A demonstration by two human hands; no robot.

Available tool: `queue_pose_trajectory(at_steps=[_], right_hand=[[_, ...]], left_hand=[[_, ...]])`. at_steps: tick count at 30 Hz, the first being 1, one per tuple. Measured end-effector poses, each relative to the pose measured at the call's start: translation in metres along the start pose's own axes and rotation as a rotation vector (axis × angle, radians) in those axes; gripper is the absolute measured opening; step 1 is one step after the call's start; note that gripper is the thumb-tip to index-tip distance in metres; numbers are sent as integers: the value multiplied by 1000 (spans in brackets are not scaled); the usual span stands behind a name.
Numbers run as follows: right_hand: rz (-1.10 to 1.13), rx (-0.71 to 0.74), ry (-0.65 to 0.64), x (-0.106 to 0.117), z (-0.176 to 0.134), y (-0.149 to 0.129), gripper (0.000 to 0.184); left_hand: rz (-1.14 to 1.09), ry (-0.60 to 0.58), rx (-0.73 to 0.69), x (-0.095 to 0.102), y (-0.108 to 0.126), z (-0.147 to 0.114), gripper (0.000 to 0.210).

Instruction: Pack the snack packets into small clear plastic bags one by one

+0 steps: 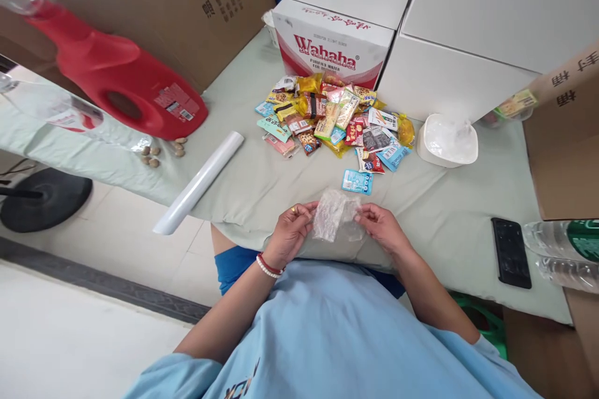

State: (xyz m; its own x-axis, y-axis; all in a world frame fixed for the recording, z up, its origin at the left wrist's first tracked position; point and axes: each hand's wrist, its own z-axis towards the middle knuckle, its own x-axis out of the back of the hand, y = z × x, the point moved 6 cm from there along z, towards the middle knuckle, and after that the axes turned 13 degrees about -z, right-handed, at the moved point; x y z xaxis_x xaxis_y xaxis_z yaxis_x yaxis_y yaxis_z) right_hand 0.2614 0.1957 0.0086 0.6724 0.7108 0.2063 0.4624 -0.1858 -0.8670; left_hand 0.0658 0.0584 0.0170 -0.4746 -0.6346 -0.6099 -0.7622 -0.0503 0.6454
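Between my two hands hangs a clear, crinkled plastic bag [330, 217], held over the near edge of the table. My left hand [291, 230] pinches its left side, and my right hand [381, 227] pinches its right side between thumb and fingers. Just beyond the bag lies a blue snack packet [357, 181]. Farther back spreads a heap of small wrapped snacks [327, 109] in many colours. Whether anything is inside the bag I cannot tell.
Left stand a red jug [126, 81], a water bottle [70, 109], several nuts [152, 153] and a white roll [199, 184]. A Wahaha carton [332, 43] backs the heap. To the right are a white tub [447, 153], a black phone [511, 252] and bottles [566, 240].
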Motion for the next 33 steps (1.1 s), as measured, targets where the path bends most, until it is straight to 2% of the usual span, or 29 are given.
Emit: queue_pose_trajectory(at_steps=[4, 8, 15, 18, 20, 22, 24, 27, 29, 30, 33], right_hand=[[-12, 53, 102, 2, 2, -2, 42], [2, 11, 199, 11, -12, 3, 43], [-12, -52, 411, 22, -43, 26, 46], [-199, -57, 589, 29, -56, 26, 41], [-422, -2, 772, 31, -67, 10, 35], [-596, 119, 875, 21, -74, -17, 29], [-664, 293, 790, -4, -69, -46, 25], [-712, 507, 516, -54, -47, -79, 30], [-728, 553, 405, -79, -30, -90, 38], [-715, 551, 378, -86, -22, -92, 35], [-555, 494, 347, -87, -3, -93, 22]], left_hand=[[127, 59, -57, 16, 18, -5, 31], [187, 59, 7, 34, 38, -6, 35], [264, 33, 24, 55, 69, 18, 38], [255, 4, 61, 58, 69, 30, 40], [239, -14, 78, 56, 66, 35, 43], [215, -44, 84, 51, 62, 36, 45], [193, -85, 84, 42, 58, 35, 46], [186, -153, 72, 26, 51, 28, 43], [205, -196, 58, 19, 48, 24, 41], [218, -210, 47, 17, 47, 22, 40], [248, -198, 14, 22, 51, 22, 37]])
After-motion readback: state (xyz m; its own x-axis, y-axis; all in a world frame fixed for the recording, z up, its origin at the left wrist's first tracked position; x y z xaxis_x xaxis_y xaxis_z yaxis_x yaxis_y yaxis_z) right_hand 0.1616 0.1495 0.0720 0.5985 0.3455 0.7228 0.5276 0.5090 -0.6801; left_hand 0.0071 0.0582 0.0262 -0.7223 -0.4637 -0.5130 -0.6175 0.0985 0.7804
